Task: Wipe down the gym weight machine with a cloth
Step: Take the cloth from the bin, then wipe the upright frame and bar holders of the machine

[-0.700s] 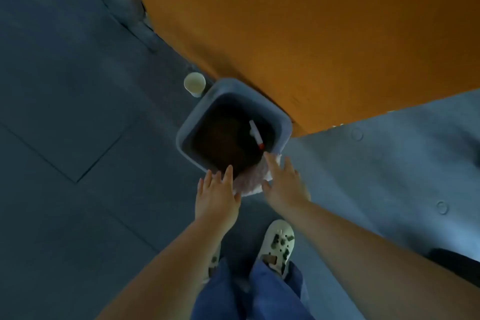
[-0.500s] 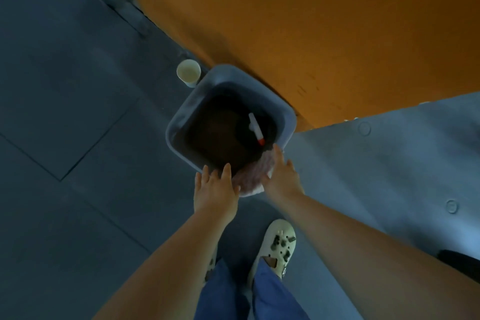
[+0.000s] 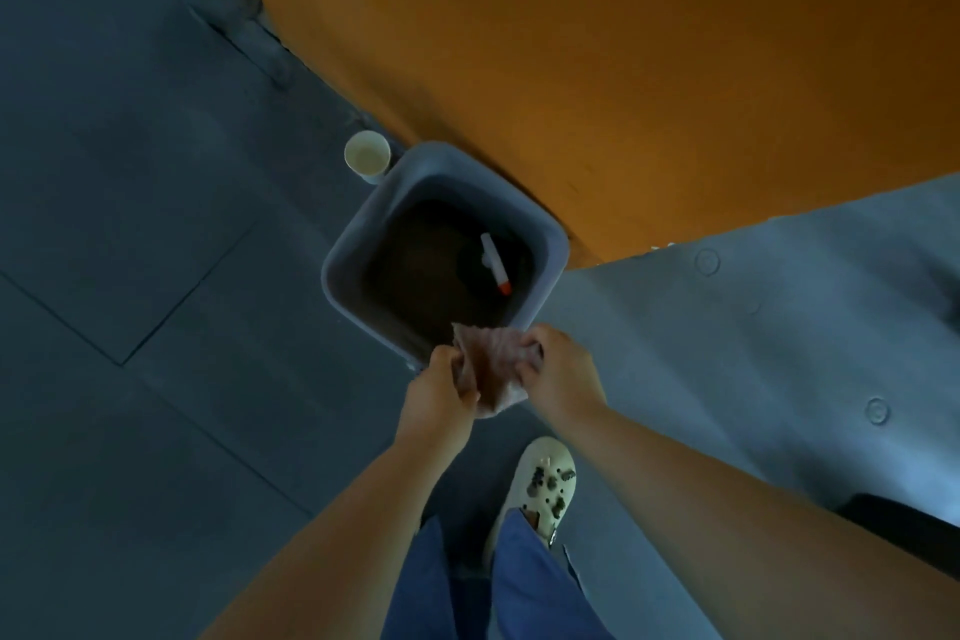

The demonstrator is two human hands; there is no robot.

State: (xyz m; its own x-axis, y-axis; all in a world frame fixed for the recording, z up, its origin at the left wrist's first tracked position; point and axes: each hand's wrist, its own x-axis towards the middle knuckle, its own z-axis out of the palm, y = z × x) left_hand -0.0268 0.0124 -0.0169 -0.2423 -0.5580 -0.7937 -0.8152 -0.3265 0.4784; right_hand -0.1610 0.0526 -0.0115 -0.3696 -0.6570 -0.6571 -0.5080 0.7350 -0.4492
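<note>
Head view, single entry.

Cloth (image 3: 491, 369): pinkish, crumpled, held between both hands at the 6 o'clock edge of the bin, just above its near rim. Judged light, soft and limp; it will sag and bunch unless gathered. Best taken at two opposite edges or balled into the palm for wiping.

Left hand (image 3: 439, 400): fingers curled round the cloth's left edge, gripping it.

Right hand (image 3: 558, 372): fingers pinching the cloth's right edge.

Bin (image 3: 358, 244): grey, square with rounded corners, dark inside, at frame centre on the floor.

Spray nozzle (image 3: 494, 264): white with a red tip, inside the bin towards 2 o'clock; the bottle body is lost in shadow.

Paper cup (image 3: 367, 155): pale, upright, just beside the bin at 11 o'clock.

Orange wall (image 3: 623, 42): behind the bin, 12 to 2 o'clock.

Shoe (image 3: 543, 483): cream clog with charms, at 6 o'clock.

Weight machine: not identifiable in this view.
</note>
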